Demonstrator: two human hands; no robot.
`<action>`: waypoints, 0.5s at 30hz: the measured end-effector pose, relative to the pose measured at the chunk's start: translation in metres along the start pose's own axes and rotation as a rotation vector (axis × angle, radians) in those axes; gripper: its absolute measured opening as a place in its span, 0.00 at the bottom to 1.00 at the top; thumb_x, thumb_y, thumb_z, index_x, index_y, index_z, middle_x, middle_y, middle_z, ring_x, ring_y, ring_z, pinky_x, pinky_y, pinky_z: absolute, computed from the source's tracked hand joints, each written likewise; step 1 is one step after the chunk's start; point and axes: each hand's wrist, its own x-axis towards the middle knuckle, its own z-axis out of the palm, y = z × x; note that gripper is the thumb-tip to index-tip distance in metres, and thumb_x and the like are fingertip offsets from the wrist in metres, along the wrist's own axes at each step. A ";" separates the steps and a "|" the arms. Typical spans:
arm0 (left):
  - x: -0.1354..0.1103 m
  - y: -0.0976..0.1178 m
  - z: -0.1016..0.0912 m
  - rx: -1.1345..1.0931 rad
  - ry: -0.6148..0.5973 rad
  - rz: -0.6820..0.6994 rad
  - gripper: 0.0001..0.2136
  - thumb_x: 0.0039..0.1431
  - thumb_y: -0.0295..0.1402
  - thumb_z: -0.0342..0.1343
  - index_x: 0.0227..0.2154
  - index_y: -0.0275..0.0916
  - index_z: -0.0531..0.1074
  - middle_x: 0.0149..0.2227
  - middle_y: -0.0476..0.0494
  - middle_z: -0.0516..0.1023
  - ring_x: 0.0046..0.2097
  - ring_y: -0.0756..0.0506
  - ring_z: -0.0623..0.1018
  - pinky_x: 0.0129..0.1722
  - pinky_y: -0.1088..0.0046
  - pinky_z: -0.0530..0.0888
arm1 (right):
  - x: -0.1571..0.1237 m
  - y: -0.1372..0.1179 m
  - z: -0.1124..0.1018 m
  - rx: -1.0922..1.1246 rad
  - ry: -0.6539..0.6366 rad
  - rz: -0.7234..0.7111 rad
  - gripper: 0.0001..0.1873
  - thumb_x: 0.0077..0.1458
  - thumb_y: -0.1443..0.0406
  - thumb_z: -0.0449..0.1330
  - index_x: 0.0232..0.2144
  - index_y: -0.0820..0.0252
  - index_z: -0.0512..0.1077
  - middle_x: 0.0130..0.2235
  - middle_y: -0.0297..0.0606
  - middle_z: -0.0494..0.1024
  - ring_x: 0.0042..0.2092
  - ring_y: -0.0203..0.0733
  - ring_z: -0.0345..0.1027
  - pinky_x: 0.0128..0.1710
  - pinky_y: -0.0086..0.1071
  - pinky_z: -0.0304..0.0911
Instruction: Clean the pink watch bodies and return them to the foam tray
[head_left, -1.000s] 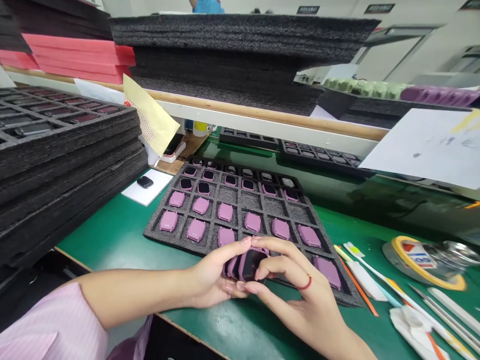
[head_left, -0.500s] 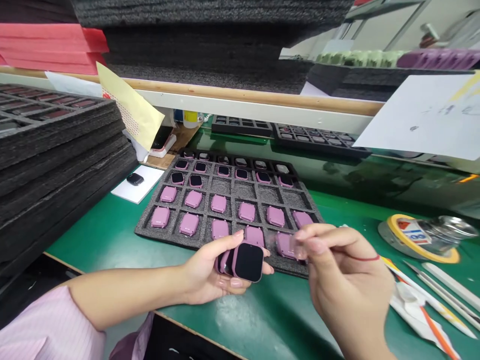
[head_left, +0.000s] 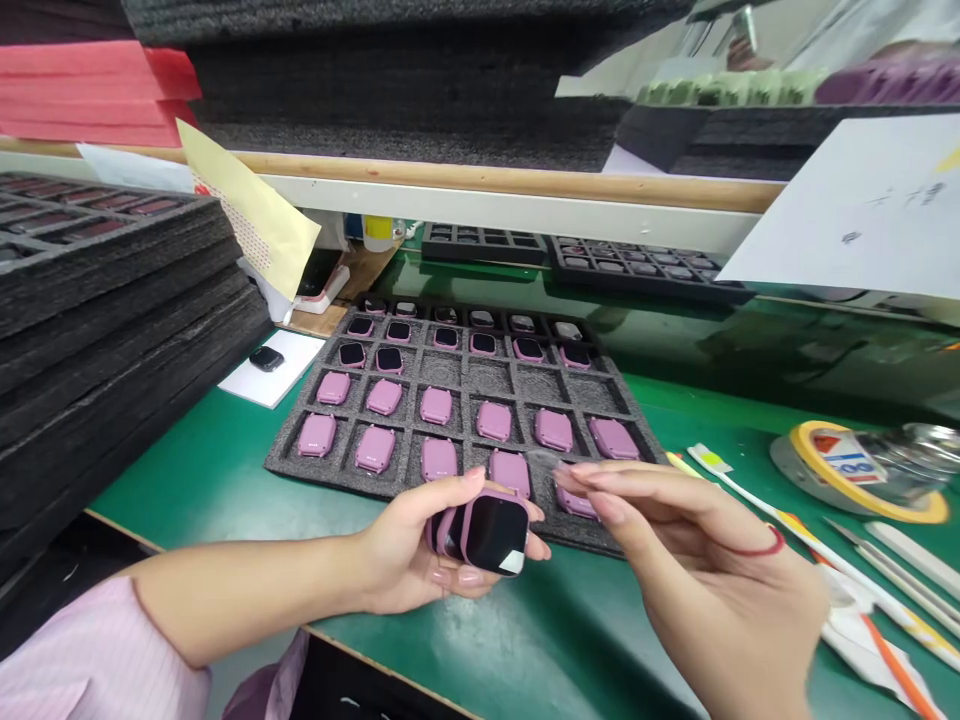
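My left hand (head_left: 420, 550) is closed around a few purple watch cases stacked face to back. The front watch case (head_left: 495, 530) shows its black screen, with a pale patch at its lower right corner. To its right, my right hand (head_left: 697, 560) pinches a thin, clear piece of film (head_left: 551, 468) between thumb and fingertips, apart from the watch. Behind both hands lies a black foam tray (head_left: 480, 378) with square pockets. Its nearer rows hold purple cases (head_left: 494, 420) back side up; farther rows hold black-screened ones (head_left: 445, 338). Several pockets in the middle show bare foam.
Stacked foam trays (head_left: 135, 290) rise at the left. A single dark watch piece (head_left: 266, 358) lies on white paper. At right are a toothbrush (head_left: 750, 500), tweezers (head_left: 892, 570) and a glass bottle with a yellow-rimmed base (head_left: 847, 465). A shelf edge (head_left: 525, 185) crosses above.
My right hand has turned, its fingertips shifting left with the clear film, which extends farther leftward. The watch stack in my left hand has tilted slightly, and a pale patch now shows on the screen.
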 end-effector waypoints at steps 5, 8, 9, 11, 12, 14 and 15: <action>-0.001 0.000 0.001 -0.009 0.001 -0.013 0.22 0.53 0.50 0.65 0.39 0.33 0.80 0.35 0.40 0.82 0.18 0.56 0.65 0.18 0.76 0.49 | -0.001 0.002 -0.004 -0.188 -0.018 -0.290 0.13 0.56 0.75 0.66 0.40 0.52 0.79 0.37 0.31 0.84 0.41 0.37 0.79 0.44 0.29 0.77; -0.002 0.000 0.001 -0.004 -0.010 -0.009 0.20 0.55 0.49 0.64 0.38 0.33 0.79 0.32 0.41 0.81 0.18 0.56 0.65 0.17 0.76 0.47 | -0.003 0.004 -0.009 -0.261 -0.100 -0.440 0.20 0.55 0.77 0.66 0.46 0.52 0.79 0.40 0.32 0.84 0.41 0.38 0.79 0.44 0.30 0.77; -0.002 0.000 0.001 -0.001 -0.013 -0.011 0.20 0.57 0.49 0.62 0.37 0.33 0.79 0.29 0.42 0.79 0.18 0.56 0.64 0.17 0.76 0.46 | -0.005 0.003 -0.011 -0.268 -0.143 -0.476 0.22 0.57 0.76 0.65 0.50 0.51 0.78 0.43 0.33 0.84 0.43 0.39 0.80 0.45 0.31 0.78; -0.003 0.000 0.001 0.000 0.002 -0.027 0.20 0.58 0.49 0.61 0.37 0.33 0.79 0.23 0.47 0.73 0.17 0.55 0.64 0.17 0.77 0.45 | -0.008 0.001 -0.017 -0.283 -0.274 -0.505 0.24 0.63 0.73 0.61 0.58 0.50 0.73 0.47 0.35 0.83 0.47 0.41 0.79 0.51 0.33 0.77; -0.003 0.000 0.001 -0.003 0.017 -0.038 0.20 0.57 0.49 0.62 0.37 0.34 0.79 0.21 0.49 0.71 0.17 0.55 0.63 0.17 0.77 0.45 | -0.011 -0.001 -0.020 -0.293 -0.351 -0.507 0.24 0.66 0.71 0.57 0.62 0.49 0.70 0.49 0.35 0.83 0.49 0.41 0.78 0.53 0.34 0.75; -0.003 0.001 0.003 -0.010 0.051 -0.057 0.21 0.52 0.50 0.65 0.38 0.34 0.79 0.21 0.50 0.70 0.17 0.55 0.63 0.17 0.77 0.45 | -0.015 -0.006 -0.025 -0.322 -0.506 -0.513 0.23 0.71 0.65 0.51 0.66 0.50 0.65 0.52 0.34 0.82 0.54 0.42 0.76 0.59 0.35 0.71; -0.003 0.001 0.003 -0.015 0.063 -0.061 0.22 0.50 0.50 0.66 0.37 0.35 0.79 0.22 0.50 0.71 0.17 0.56 0.63 0.17 0.77 0.45 | -0.017 -0.009 -0.027 -0.341 -0.558 -0.512 0.23 0.73 0.64 0.49 0.67 0.51 0.64 0.53 0.33 0.82 0.55 0.42 0.75 0.62 0.34 0.68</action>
